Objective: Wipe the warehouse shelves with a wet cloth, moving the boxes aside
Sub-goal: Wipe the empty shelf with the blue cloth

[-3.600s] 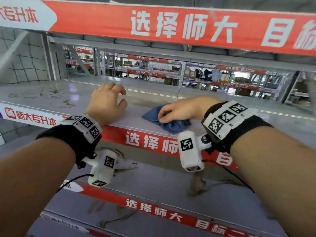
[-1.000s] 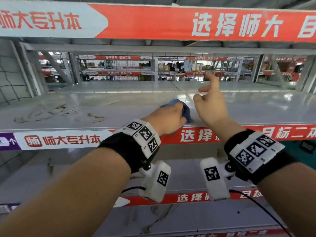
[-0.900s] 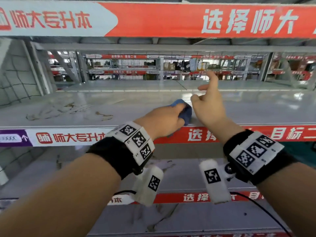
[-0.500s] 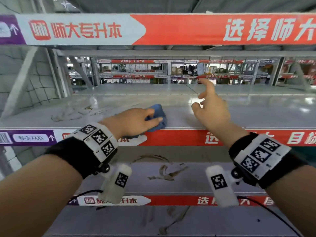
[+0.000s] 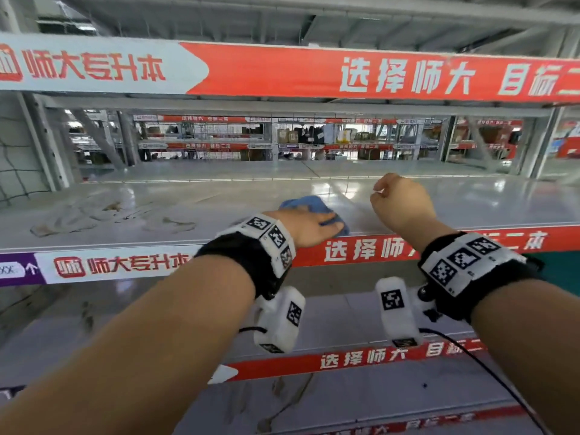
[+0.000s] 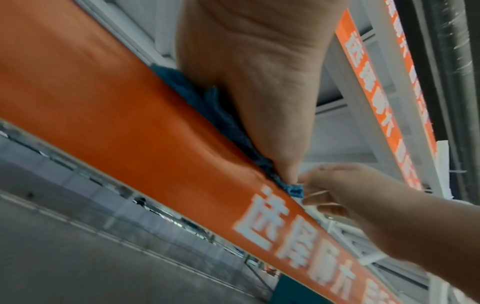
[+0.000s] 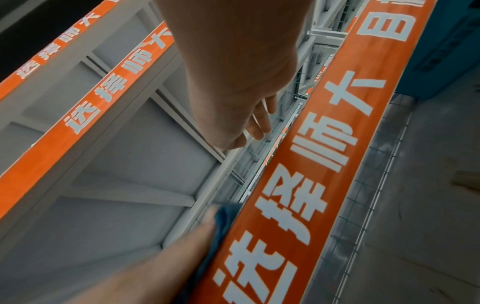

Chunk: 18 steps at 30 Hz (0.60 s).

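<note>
left hand on the cloth at the shelf lip, right hand idle beside it

starting at the left, i see the grey shelf [image 5: 131, 221] carrying brown smears and streaks [image 5: 94, 211] on its near-left part, well apart from my hands. its front edge wears a banner strip [image 5: 103, 265], white on the left and red to the right, with white characters.

moving right, my left hand [image 5: 306, 226] lies palm down on the blue cloth [image 5: 309, 204], fingers fairly straight and pointing right, pressing it flat onto the shelf just behind the front lip. from the left wrist view the cloth [image 6: 228, 123] is squeezed between the hand [image 6: 259, 82] and the top of the red strip, with a corner poking out past the fingertips. i can't tell whether the thumb hooks any fabric.

just right of that, my right hand [image 5: 401, 205] hangs over the shelf near the front edge, fingers loosely curled and grasping nothing. in the right wrist view the hand [image 7: 233, 82] shows its fingertips [image 7: 259, 131] free in the air above the shelf edge.

for room: the shelf runs open and shiny to the right and toward the far side, where a seam [image 5: 310, 172] crosses it. the shelf above [image 5: 314, 73] sits well over both hands. a lower shelf [image 5: 345, 315] lies beneath my wrists, also streaked.
</note>
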{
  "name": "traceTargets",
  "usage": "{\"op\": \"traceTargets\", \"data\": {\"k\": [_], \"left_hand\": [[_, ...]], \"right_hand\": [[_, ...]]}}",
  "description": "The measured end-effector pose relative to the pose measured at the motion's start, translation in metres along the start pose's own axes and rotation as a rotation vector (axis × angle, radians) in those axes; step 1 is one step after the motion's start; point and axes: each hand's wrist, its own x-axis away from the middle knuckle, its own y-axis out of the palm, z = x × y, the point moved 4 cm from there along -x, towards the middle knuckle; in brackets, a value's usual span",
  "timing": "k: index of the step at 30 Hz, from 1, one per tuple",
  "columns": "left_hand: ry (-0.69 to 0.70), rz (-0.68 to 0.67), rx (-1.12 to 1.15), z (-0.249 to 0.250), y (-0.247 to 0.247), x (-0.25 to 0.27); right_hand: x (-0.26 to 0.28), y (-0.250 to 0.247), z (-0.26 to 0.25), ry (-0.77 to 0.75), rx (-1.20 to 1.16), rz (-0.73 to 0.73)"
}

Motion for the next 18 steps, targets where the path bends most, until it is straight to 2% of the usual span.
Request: {"op": "traceTargets", "data": {"k": [3, 6, 8, 13, 18], "left_hand": [[0.122, 0.093, 0.018, 0.034, 0.0, -0.002], [0.119, 0.164, 0.033, 0.031, 0.003, 0.007], [0.107, 0.164, 0.049, 0.018, 0.001, 0.017], [-0.107, 0.059, 0.055, -0.02, -0.009, 0.024], [-0.223, -0.019, 0.03, 0.005, -0.009, -0.004]], "right_hand": [[-0.002, 0.004, -0.002, -0.015, -0.004, -0.023], [-0.003, 0.006, -0.004, -0.061, -0.026, -0.037], [-0.004, 0.005, -0.001, -0.094, -0.042, -0.046], [-0.009, -0.008, 0.017, -0.154, -0.071, -0.068], [-0.016, -0.022, 0.047, -0.144, -0.102, -0.096]]}}
